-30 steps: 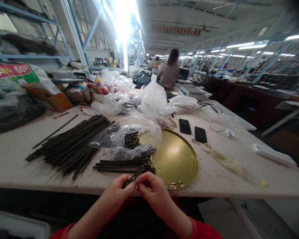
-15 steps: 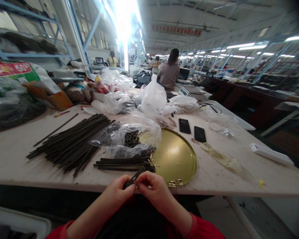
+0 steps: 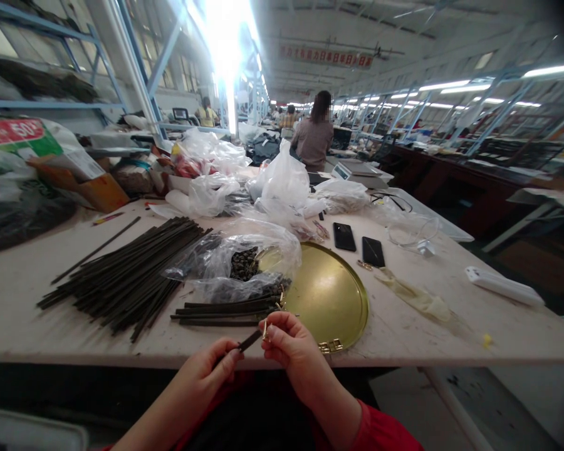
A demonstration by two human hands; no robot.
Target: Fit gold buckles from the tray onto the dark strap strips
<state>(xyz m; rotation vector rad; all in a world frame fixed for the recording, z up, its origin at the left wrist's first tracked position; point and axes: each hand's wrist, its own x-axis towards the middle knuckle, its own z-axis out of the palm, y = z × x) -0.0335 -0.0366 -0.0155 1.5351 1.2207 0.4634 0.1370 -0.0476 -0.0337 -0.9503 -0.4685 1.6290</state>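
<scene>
In front of the table's near edge, my left hand (image 3: 212,364) is closed around a dark strap (image 3: 250,341), whose end points up and right. My right hand (image 3: 295,351) pinches a small gold buckle (image 3: 265,331) between thumb and fingers, close to the strap's end; whether the two touch I cannot tell. Just beyond lie several dark straps (image 3: 216,311) with gold metal at their right ends. More gold buckles (image 3: 329,346) rest on the near rim of a round gold tray (image 3: 333,282). A large heap of dark straps (image 3: 136,269) spreads to the left.
A clear plastic bag (image 3: 216,275) of small dark pieces (image 3: 244,264) overlaps the tray's left side. Two phones (image 3: 344,237) and a white power strip (image 3: 502,285) lie to the right. White plastic bags (image 3: 282,178) crowd the back. A person (image 3: 314,134) sits beyond the table.
My hands have moved apart a little, the left one leftward. A gold buckle now shows in my right fingers, and the strap in my left hand sits lower. The camera view has shifted slightly.
</scene>
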